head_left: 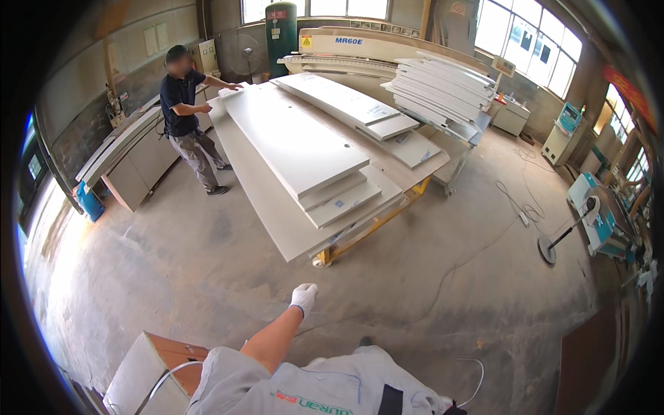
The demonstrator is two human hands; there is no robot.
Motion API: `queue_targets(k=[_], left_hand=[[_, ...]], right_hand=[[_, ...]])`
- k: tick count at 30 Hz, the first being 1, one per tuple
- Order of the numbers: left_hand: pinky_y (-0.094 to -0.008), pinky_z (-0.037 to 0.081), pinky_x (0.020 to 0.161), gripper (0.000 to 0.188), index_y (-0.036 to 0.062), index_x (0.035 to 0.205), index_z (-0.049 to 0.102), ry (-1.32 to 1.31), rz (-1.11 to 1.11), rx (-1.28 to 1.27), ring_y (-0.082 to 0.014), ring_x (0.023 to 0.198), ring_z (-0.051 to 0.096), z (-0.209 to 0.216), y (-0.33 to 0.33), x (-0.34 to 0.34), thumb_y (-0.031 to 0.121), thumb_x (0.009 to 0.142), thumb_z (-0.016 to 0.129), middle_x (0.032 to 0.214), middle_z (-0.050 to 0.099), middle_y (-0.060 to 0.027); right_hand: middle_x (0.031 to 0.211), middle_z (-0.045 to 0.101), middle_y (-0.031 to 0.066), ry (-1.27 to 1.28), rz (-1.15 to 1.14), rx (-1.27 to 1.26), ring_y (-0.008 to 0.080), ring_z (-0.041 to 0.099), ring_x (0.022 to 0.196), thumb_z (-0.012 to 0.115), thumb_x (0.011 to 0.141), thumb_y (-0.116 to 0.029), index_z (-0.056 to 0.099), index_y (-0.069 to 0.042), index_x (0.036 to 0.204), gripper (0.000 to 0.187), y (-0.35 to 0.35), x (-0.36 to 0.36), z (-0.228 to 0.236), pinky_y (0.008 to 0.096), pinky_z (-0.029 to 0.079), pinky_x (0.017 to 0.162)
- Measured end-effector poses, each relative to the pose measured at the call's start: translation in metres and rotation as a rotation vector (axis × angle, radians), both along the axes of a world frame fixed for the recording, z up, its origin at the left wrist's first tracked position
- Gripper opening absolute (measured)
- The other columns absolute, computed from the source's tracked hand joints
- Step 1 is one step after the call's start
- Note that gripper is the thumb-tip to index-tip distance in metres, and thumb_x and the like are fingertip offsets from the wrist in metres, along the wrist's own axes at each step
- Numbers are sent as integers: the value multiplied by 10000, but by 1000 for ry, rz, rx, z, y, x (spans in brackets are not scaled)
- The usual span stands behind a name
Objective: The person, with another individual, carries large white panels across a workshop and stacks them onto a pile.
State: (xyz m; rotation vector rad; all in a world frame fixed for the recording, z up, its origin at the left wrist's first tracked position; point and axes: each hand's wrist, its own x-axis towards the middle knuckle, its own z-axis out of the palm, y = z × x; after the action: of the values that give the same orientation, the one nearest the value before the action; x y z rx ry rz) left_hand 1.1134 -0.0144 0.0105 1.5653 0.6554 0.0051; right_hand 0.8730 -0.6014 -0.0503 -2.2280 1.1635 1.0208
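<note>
My left hand (304, 297), in a white knit glove, reaches forward over the concrete floor with its fingers loosely curled and nothing visible in them. It is apart from the near corner of a cart (373, 236) with a yellow frame. On that cart lie large white panels (297, 142), stacked flat, with a smaller stack of panels (339, 100) to their right. My right hand is not in view. At the far left of the cart stands a person (181, 93) in a dark shirt, one hand resting on the panels' far end.
A tall pile of white strips (439, 90) rests on a trolley behind the cart. A long machine (380, 45) and a green tank (282, 38) stand at the back. A cable (512, 197) and a pedestal stand (546, 249) are on the right floor; a cabinet (162, 360) is near lower left.
</note>
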Motion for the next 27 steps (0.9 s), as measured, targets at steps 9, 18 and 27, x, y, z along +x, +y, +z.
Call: queue_targets(k=[9,18,27], left_hand=[[-314,525,645,401,-17,1179,596,-124,426,-234,-149,725,617,104,14,212,319,961,602,942,666,-93],[-398,529,713,601,-120,1010,608,82,608,32,-264,815,650,72,58,322,451,847,705,902,682,-213],[-360,497,711,592,-87,1060,644,105,913,-76,-194,819,603,109,21,373,483,899,647,903,650,-129]], right_hand=[[1063,700,232,-933,453,85,350,660,1026,693,848,-376,693,36,1069,467,111,542,126,401,489,923],[1186,649,268,-1181,849,150,377,603,1169,694,849,-453,594,68,1239,659,358,805,202,401,459,1003],[898,684,126,-525,776,649,235,632,743,701,816,-618,680,79,1043,733,424,993,157,381,531,665]])
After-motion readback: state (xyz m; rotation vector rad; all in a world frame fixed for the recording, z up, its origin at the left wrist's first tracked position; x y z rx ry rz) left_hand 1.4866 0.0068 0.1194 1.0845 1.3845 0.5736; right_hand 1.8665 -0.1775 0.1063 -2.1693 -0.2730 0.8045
